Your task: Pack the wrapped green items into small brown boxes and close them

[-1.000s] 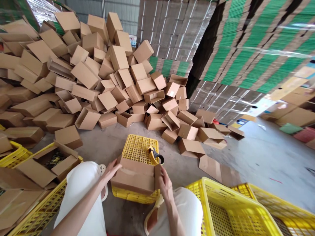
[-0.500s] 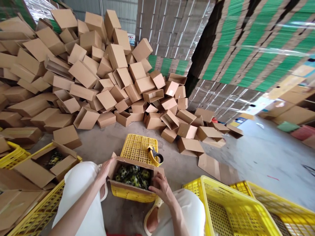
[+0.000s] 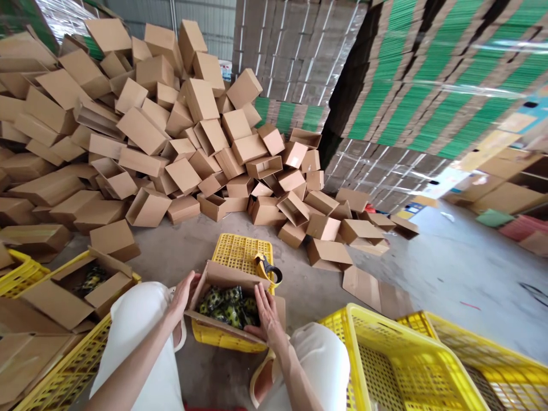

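Note:
A small open cardboard box sits before me, tilted a little, on an upturned yellow crate. Inside it are several dark packets with a yellow-green pattern. My left hand lies along the outside of the box's left end, its fingers stretched out. Over the right end rests my right hand, open, fingers extended upward and thumb toward the packets. A yellow-and-black tape dispenser lies on the crate behind the box, near my right fingertips.
A large heap of empty cardboard boxes fills the far left and middle. Yellow crates stand at my right. At my left, another open box with similar packets rests on a yellow crate. Tall stacks of flattened cardboard rise behind.
My right hand has moved left and up along the box, its fingers now straightened. The box's near opening has tilted slightly, and my left hand has slid lower along its left end.

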`<state>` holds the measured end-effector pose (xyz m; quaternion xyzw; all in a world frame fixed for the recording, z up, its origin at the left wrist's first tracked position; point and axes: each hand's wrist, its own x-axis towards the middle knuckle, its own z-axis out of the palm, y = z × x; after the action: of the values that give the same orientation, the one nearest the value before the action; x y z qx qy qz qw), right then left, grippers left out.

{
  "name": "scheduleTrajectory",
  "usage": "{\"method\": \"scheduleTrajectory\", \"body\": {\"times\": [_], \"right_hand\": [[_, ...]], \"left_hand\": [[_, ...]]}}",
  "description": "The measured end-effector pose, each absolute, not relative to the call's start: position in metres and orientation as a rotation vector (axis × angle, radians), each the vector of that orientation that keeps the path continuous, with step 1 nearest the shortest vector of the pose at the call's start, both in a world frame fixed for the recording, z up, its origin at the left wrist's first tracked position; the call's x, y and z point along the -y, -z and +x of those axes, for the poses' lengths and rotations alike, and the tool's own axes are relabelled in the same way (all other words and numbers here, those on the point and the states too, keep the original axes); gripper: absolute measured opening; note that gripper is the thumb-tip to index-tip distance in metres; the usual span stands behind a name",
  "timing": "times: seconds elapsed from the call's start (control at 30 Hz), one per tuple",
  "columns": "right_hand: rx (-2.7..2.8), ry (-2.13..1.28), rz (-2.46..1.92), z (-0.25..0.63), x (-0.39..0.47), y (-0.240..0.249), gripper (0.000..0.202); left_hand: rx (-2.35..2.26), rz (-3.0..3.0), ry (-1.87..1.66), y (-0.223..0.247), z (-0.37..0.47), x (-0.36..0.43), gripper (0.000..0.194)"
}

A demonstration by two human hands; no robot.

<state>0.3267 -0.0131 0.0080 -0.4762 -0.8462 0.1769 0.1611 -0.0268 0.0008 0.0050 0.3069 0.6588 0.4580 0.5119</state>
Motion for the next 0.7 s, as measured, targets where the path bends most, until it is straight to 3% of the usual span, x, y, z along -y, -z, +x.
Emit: {"method": "scheduleTrajectory", "body": {"times": [0.17, 0.3, 0.43, 0.57, 0.7], "right_hand": [[2.406, -0.353, -1.54, 0.32, 0.012, -0.013, 0.117], [2.409, -0.052, -1.658, 0.312, 0.024, -0.013, 0.101], [2.244, 0.075, -1.674, 0.316, 0.029, -0.015, 0.07], [1.983, -0.086, -1.485, 0.33, 0.028, -0.032, 0.044], [1.756, -0.574, -1.451, 0.329, 0.032, -0.041, 0.052]], "left_hand": [[-1.583, 1.193, -1.01, 0.012, -0.03, 0.005, 0.039], [-1.64, 1.431, -0.742, 0.019, -0.034, 0.003, 0.073], [-1.646, 1.646, -0.569, 0.019, -0.034, 0.0, 0.089], [-1.677, 1.738, -0.434, 0.014, -0.031, -0.004, 0.094], [-1.702, 1.745, -0.364, 0.008, -0.03, -0.007, 0.096]]}}
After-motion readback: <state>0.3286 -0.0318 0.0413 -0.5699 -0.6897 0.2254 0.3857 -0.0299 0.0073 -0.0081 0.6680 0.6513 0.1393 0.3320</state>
